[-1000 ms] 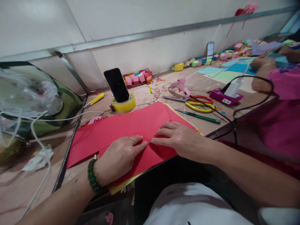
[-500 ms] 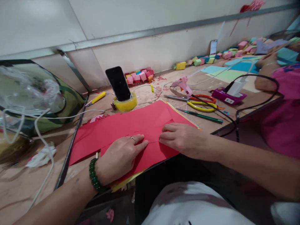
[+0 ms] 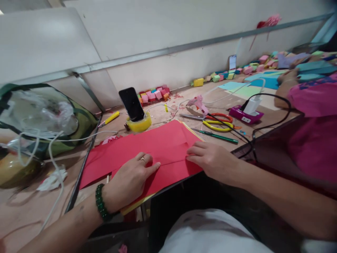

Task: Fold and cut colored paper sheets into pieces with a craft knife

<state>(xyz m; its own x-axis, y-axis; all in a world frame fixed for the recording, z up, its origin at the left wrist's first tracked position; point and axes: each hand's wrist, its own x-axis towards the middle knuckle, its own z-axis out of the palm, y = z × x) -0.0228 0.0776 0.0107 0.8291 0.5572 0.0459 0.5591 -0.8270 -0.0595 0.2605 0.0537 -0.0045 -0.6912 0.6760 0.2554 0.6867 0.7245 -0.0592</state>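
Observation:
Sheets of red paper [image 3: 158, 140] lie on a small stack with yellow edges at the table's near edge. A narrow red strip or flap [image 3: 171, 154] crosses the top sheet between my hands. My left hand [image 3: 131, 177], wearing a ring and a green bead bracelet, rests on the paper, thumb held apart from its bent fingers. At the strip's right end, my right hand [image 3: 210, 158] has its fingers together, closed on the red paper. Its thumb is hidden.
Beyond the paper are a phone [image 3: 131, 104] propped in a yellow tape roll [image 3: 139, 123], scissors [image 3: 217, 123], a green pen [image 3: 218, 136], a pink glue gun [image 3: 198, 104] and a purple power strip [image 3: 246, 115]. A cutter [image 3: 109, 118] lies left. At right sits another person [image 3: 313, 130].
My left fingers have bent and drawn back slightly from the strip. My right hand has shifted a little right along the paper. The camera view has also shifted.

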